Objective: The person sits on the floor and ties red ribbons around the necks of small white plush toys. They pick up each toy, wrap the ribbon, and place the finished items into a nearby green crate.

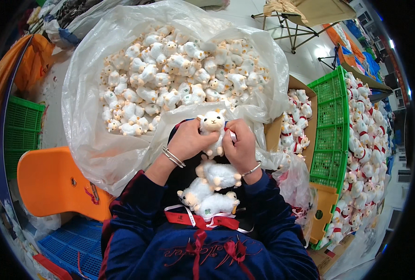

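My left hand (187, 140) and right hand (240, 145) close around a small white plush alpaca (213, 128), fingers curled on its body from both sides, above my lap. The toy stands upright, its long axis vertical, head at the top and face turned toward me, feet hanging down between my palms. Just below, three more plush alpacas (212, 189) lie on their sides on my lap, beside loose red ribbons (202, 223) on my dark blue top. Beyond my hands, a big clear plastic bag (83, 116) spreads open, heaped with the same toys. At my right stand a cardboard box (310, 126) and a green crate (331, 126) of ribboned ones; an orange chair (53, 182) sits at my left.
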